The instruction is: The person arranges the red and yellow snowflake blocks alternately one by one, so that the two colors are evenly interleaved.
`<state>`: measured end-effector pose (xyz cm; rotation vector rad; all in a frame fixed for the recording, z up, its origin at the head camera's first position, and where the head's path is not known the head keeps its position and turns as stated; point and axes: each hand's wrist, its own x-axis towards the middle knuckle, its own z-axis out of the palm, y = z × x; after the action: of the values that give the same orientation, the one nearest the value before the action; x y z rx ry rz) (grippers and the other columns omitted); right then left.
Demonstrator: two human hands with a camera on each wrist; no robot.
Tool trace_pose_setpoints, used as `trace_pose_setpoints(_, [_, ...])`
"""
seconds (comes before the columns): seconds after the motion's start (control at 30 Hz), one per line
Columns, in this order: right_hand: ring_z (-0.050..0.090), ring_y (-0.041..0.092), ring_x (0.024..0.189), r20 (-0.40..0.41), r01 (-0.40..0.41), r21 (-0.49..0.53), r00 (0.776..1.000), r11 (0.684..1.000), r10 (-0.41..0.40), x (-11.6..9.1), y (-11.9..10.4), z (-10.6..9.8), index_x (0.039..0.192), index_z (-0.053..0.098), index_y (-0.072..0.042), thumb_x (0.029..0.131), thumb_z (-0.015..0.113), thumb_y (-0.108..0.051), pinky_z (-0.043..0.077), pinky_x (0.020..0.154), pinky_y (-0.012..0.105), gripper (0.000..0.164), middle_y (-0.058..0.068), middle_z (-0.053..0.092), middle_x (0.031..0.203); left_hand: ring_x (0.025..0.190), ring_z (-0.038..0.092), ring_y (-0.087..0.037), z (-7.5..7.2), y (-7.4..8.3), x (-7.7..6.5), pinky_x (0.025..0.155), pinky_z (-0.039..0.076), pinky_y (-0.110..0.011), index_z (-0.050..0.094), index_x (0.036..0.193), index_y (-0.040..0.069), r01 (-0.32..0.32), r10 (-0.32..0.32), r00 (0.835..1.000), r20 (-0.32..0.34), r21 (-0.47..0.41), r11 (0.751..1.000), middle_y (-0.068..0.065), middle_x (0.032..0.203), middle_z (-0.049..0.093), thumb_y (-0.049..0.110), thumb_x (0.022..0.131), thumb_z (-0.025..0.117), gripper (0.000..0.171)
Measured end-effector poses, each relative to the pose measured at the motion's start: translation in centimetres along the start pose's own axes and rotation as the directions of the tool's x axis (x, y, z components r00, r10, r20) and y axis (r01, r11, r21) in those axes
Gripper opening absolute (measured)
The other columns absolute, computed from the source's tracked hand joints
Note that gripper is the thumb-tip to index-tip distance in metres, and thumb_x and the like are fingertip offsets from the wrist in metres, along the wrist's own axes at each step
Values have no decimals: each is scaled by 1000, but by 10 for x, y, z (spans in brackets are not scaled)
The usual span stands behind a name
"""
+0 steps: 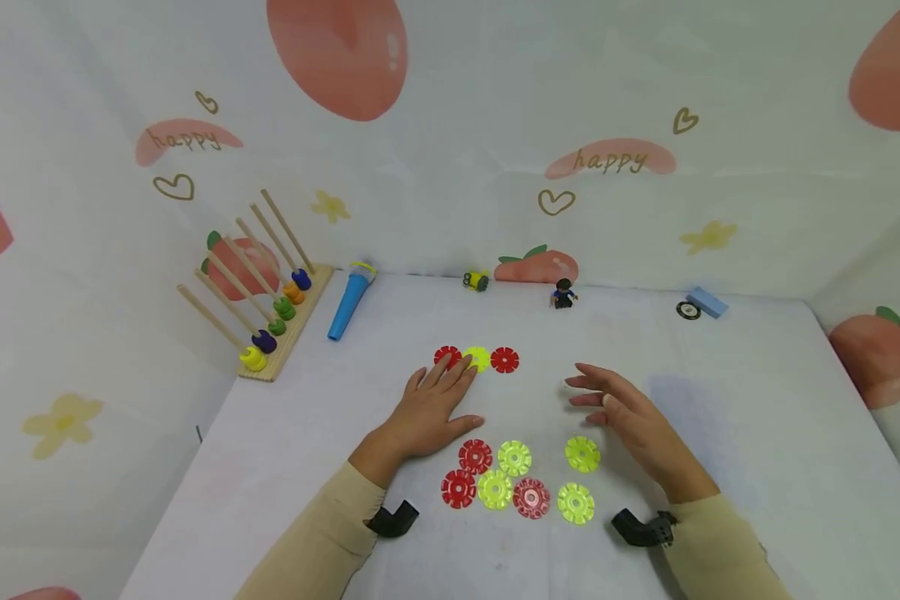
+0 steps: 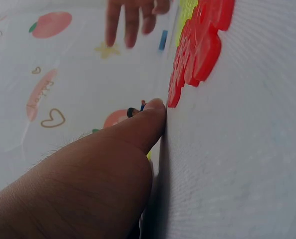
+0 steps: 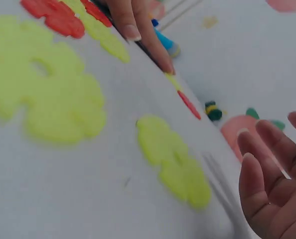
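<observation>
My left hand [image 1: 431, 417] lies palm down on the white table, fingers spread. Its fingertips reach a red notched plastic disc [image 1: 442, 352] and a yellow-green disc [image 1: 482, 355] in the back row, where another red disc [image 1: 505, 367] adjoins on the right. Nearer to me is a cluster of several red and yellow-green discs, including a yellow-green disc [image 1: 514, 467] and a red disc [image 1: 532, 508]. My right hand [image 1: 633, 429] hovers with relaxed, slightly bent fingers and holds nothing. Beside and below it lie two separate yellow-green discs, a farther disc [image 1: 582, 463] and a nearer disc [image 1: 576, 513].
At the back left stand a wooden peg counter [image 1: 281, 350] with coloured beads and a blue toy microphone [image 1: 350, 304]. Along the back edge are a small yellow-green wheeled toy [image 1: 476, 281], a toy figure [image 1: 563, 296], a black-and-white ring [image 1: 687, 311] and a blue block [image 1: 708, 302].
</observation>
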<state>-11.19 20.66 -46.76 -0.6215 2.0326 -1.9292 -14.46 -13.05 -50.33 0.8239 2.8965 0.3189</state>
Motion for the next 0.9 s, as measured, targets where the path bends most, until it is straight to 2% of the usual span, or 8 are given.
trace_pose_setpoints(0.1, [39,52,120,16,7,83,1000,997,-8,-18,6,-6,150,28,-7,105,25,-15,45,91,44,45,34,33,140,144,-2,-25,-1,-1,-1,109,7,-56,15,155,22,4,-4,1000,-2,4,1000,3,160,9,69,88,41,85])
trace_pose_setpoints(0.17, [42,48,118,8,-10,34,1000,999,9,-27,11,-8,149,27,-4,105,27,-13,46,90,40,45,32,36,139,144,-1,-24,-1,-1,-1,109,8,-56,15,155,22,4,-4,1000,-2,5,1000,3,160,9,69,89,40,85])
trace_pose_setpoints(0.27, [50,38,112,-36,-70,-134,997,989,66,-37,18,-8,147,33,-5,101,46,-13,48,85,34,48,23,46,134,144,-1,-25,-2,-1,-2,109,8,-57,16,155,22,1,-1,1000,-3,1,1000,2,159,10,68,89,41,85])
trace_pose_setpoints(0.43, [51,17,104,-106,-150,-501,988,852,111,-42,24,3,132,55,-15,83,76,-31,46,84,28,55,0,50,125,144,0,-25,-3,0,-1,108,8,-57,17,155,21,3,-3,1000,-4,-4,1000,2,159,11,68,89,43,85])
trace_pose_setpoints(0.5, [48,15,104,-103,-134,-587,991,799,91,-41,23,9,124,61,-17,80,79,-31,45,85,30,50,-2,46,123,144,-1,-25,-2,0,-1,109,8,-57,16,155,22,8,-8,1000,1,-1,1000,2,159,10,68,89,42,85])
trace_pose_setpoints(0.57, [46,15,105,-100,-118,-627,992,770,71,-40,22,14,117,64,-17,79,81,-26,45,86,32,43,-1,43,121,144,-1,-25,-2,0,-1,109,8,-57,16,155,22,9,-9,1000,3,1,1000,3,160,9,68,88,42,85])
trace_pose_setpoints(0.73, [49,14,98,-118,-110,-637,992,763,45,-38,18,20,102,64,-18,76,82,-15,46,80,31,32,-2,47,112,144,-1,-24,-1,1,-1,109,7,-56,16,155,22,7,-7,1000,4,-1,1000,3,159,10,67,88,44,85])
trace_pose_setpoints(0.9, [48,15,83,-144,-170,-640,984,749,101,-36,16,20,114,63,-15,77,81,-15,45,70,28,41,-1,50,104,144,-2,-24,-1,0,-1,109,6,-56,15,155,23,8,-8,1000,3,-5,1000,3,160,9,68,88,43,85])
